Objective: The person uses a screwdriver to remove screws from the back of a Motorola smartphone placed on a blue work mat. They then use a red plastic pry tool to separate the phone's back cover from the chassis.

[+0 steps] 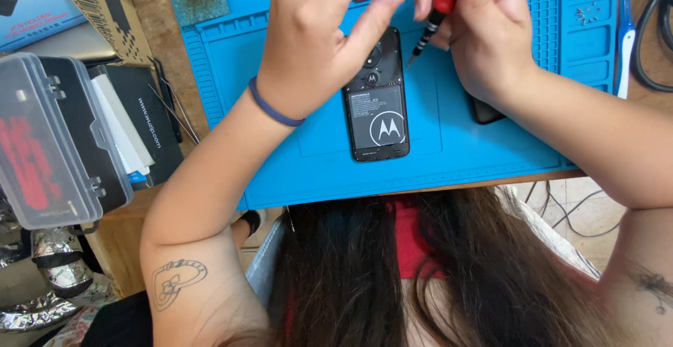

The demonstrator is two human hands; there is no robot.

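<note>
Opened phone (pixel 376 105) between the hands, right hand (pixel 484 35) gripping screwdriver (pixel 436 12), left hand (pixel 315 38) loosely open.

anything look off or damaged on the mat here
The phone lies on the blue mat with its back cover off, battery exposed. The right hand holds a screwdriver to its top edge; the left hand hovers over it. No cracks or spills show.
</note>
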